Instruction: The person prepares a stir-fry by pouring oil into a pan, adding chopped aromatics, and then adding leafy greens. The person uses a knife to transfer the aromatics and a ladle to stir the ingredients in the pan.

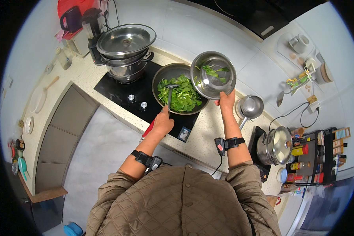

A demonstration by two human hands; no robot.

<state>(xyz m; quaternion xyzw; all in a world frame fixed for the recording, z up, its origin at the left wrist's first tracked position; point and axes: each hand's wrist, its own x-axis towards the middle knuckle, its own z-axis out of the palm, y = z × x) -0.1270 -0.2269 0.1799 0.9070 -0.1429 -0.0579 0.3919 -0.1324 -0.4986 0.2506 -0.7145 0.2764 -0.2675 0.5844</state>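
My left hand (163, 121) grips the handle of a dark spatula (170, 94), whose head rests on a heap of chopped leafy greens (183, 96). The greens lie in a frying pan (157, 101) on the black cooktop (121, 94); a red pan handle (148, 129) shows below my left wrist. With my right hand (227, 101) I hold a stainless steel bowl (214, 91) by its lower rim, tilted above the pan's right side. A few leaves (214, 71) cling inside the bowl.
A steamer pot (126, 69) with a lid stands left of the pan. To the right are a metal ladle (251, 106) and a lidded pot (278, 146) on a small hob (264, 174). A spice rack (315, 159) is farther right. The range hood (262, 20) overhangs the wall.
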